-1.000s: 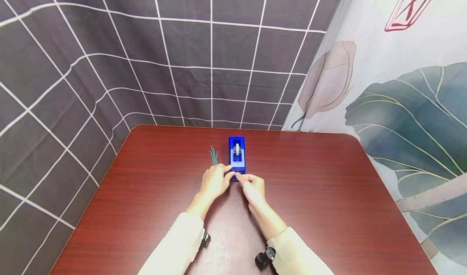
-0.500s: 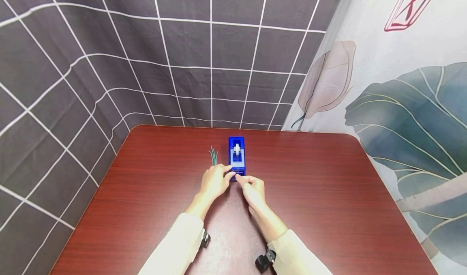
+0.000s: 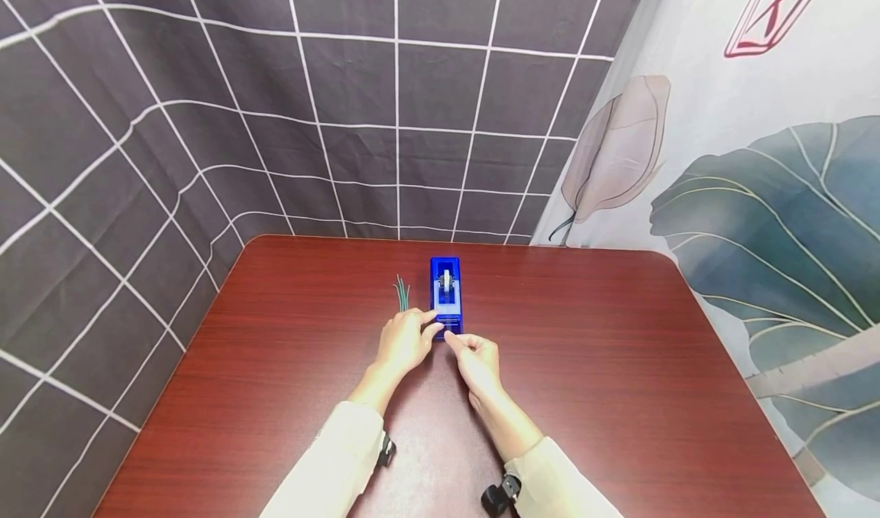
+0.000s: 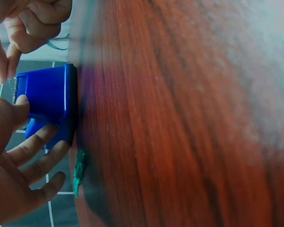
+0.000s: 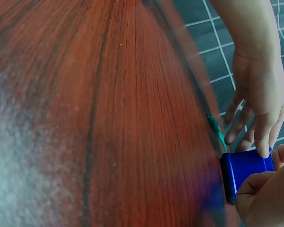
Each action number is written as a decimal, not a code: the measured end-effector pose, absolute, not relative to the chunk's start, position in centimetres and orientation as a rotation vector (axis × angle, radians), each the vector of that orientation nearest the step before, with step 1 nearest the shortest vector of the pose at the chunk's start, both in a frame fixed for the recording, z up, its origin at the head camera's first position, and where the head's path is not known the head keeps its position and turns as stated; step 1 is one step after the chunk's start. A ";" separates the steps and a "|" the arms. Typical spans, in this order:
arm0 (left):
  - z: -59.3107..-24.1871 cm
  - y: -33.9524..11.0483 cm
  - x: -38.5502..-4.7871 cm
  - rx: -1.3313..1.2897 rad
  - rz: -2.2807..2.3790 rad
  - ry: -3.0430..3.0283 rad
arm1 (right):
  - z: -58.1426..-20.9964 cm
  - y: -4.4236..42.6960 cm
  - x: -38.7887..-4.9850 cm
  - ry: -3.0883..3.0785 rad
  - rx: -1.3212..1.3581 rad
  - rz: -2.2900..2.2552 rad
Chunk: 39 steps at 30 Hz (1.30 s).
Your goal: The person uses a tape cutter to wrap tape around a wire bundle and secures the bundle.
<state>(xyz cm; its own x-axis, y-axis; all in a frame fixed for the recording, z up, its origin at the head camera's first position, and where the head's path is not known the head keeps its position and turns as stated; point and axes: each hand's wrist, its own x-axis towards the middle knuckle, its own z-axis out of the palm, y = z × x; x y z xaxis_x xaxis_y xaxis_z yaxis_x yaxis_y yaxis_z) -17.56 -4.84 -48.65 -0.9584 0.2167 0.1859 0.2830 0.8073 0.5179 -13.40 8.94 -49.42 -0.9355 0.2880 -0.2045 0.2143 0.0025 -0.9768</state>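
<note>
A blue tape dispenser (image 3: 436,289) stands lengthwise near the table's far side, a roll of tape (image 3: 447,281) on its hub. My left hand (image 3: 404,342) holds the dispenser at its near left end, thumb at the front; the left wrist view shows its other fingers fanned along the side. Just before the dispenser's front, the thumb and forefinger of my right hand (image 3: 480,359) pinch the end of the clear tape, which is barely visible between fingertips and cutter. Several thin green strands (image 3: 402,295) lie left of the dispenser, partly behind my left hand.
The reddish-brown wooden table (image 3: 619,365) ends close behind the dispenser. A dark grid-patterned curtain (image 3: 357,151) hangs at the back and left, a leaf-printed white one (image 3: 701,121) at the right. Small black wrist cameras (image 3: 500,495) sit at the cuffs.
My right hand has drawn back slightly towards me from the dispenser's front, still pinching the tape end. My left hand and the dispenser have stayed in place.
</note>
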 end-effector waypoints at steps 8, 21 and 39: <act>-48.5 -4.9 -17.5 -0.395 -0.856 -2.870 | -49.4 8.9 -13.3 -2.171 -0.533 2.114; -48.5 -4.8 -17.7 -0.388 -0.884 -2.870 | -49.3 9.0 -13.1 -2.171 -0.514 2.110; -48.5 -4.9 -17.4 -0.379 -0.895 -2.876 | -49.2 9.2 -12.6 -2.167 -0.503 2.127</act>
<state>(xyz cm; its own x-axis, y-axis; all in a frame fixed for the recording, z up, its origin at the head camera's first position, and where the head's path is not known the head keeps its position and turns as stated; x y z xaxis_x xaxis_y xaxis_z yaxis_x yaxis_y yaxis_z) -17.42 -4.86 -48.47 -0.9633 0.2051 0.1733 0.2672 0.7957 0.5437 -12.60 9.17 -49.18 -0.9445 0.2741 -0.1809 0.1861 -0.0072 -0.9825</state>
